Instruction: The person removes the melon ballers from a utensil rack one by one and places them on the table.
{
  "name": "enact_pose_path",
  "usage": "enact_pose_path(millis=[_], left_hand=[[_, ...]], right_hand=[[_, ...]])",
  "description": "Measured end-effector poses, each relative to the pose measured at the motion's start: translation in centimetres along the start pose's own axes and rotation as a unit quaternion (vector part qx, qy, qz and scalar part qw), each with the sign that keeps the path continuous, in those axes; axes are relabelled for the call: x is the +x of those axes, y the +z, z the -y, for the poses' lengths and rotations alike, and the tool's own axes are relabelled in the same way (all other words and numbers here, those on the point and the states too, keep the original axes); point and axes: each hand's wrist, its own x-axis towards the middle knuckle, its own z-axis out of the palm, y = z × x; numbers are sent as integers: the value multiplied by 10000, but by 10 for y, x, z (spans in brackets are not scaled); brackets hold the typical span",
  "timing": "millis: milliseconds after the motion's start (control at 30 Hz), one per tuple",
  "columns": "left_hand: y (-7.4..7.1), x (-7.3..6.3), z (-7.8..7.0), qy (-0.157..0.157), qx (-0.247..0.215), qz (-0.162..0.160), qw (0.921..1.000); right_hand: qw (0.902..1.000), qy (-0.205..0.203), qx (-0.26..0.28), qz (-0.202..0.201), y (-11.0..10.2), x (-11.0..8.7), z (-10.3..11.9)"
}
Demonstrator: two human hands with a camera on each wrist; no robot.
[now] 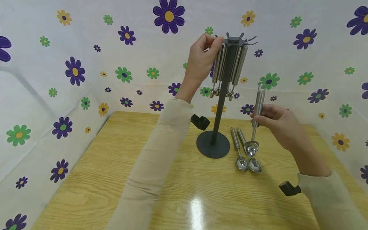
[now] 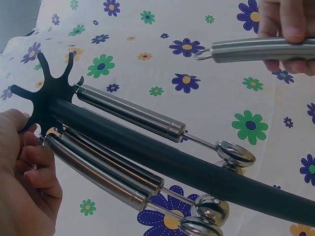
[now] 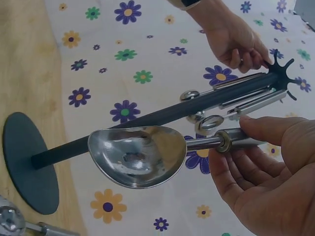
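A dark metal rack (image 1: 220,111) stands upright on a round base, with a ring of hooks at its top. My left hand (image 1: 202,52) pinches one hook arm between thumb and fingers. Several steel scoops (image 2: 130,113) hang from other hooks around the pole, bowls down. To the right of the rack, my right hand (image 1: 277,124) grips another steel scoop (image 3: 138,157) by its handle. That scoop is nearly upright, its hanging loop (image 2: 203,55) on top and its bowl below. In the left wrist view the loop is apart from the hooks.
Two more scoops (image 1: 241,163) lie on the wooden table (image 1: 129,179), right of the base, handles pointing away. Behind the table hangs a white cloth (image 1: 138,57) printed with flowers. A black camera mount (image 1: 287,188) sticks out from the right sleeve.
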Motion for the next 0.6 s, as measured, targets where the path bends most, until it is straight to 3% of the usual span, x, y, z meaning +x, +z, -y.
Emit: enact_pose_path(millis=[133, 400, 600], left_hand=[[0, 0, 0, -3, -13, -5, 10000], [-1, 0, 3, 253, -80, 23, 9996], [-1, 0, 3, 151, -102, 35, 9998]], right_hand=[[9993, 58, 269, 257, -1, -8, -19], [9980, 446, -73, 439, 6, -20, -45], [9959, 657, -174, 590, 17, -29, -60]])
